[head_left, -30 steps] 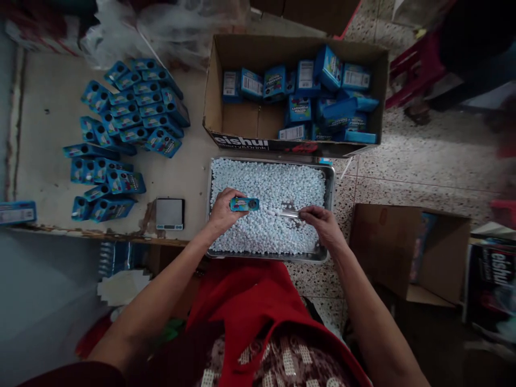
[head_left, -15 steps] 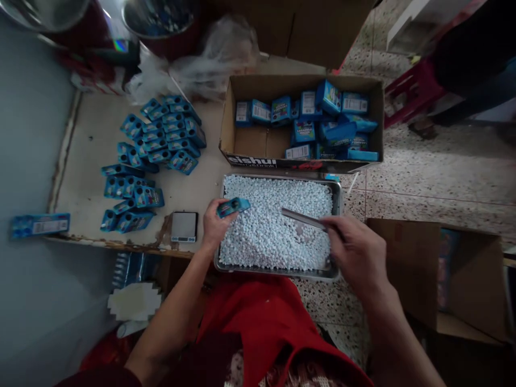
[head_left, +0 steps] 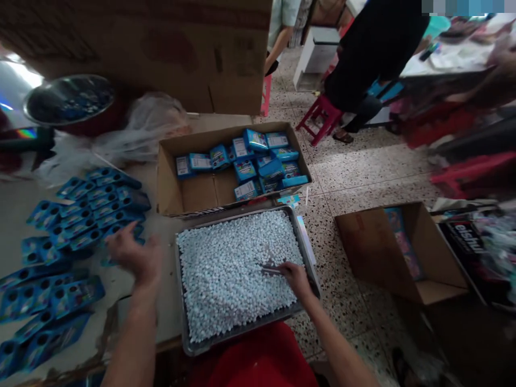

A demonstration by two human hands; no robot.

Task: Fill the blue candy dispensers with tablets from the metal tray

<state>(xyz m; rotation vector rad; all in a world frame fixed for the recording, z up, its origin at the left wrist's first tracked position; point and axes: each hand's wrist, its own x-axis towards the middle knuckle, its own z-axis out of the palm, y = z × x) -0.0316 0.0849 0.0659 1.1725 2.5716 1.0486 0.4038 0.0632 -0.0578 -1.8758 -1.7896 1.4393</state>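
Head view: the right hand [head_left: 296,277] is over the right half of a metal tray [head_left: 197,348], fingers closed around the handle of a narrow metal scoop [head_left: 271,270]. The scoop's working end lies among the pale blue-white pellets [head_left: 231,271], which cover most of the tray floor and are thinnest around the tool. The left hand [head_left: 137,255] is outside the tray, to its left, above the table [head_left: 167,303]; its fingers are blurred but appear parted. Contact with the blue packs directly beneath cannot be determined. These standing packs [head_left: 78,215] are grouped in close, uneven rows on the table, dark round openings facing up. Beyond the tray is an open cardboard box [head_left: 197,194], its left part showing bare bottom, its remainder holding piled blue packs [head_left: 245,169], several tilted. Farther left are a clear plastic bag [head_left: 155,115] and a metal bowl [head_left: 97,114] with contents too indistinct to identify. On the floor side, right, is a second open carton [head_left: 363,244]. Farther off, a person in dark clothing [head_left: 374,45] is at a pink stool [head_left: 322,114].
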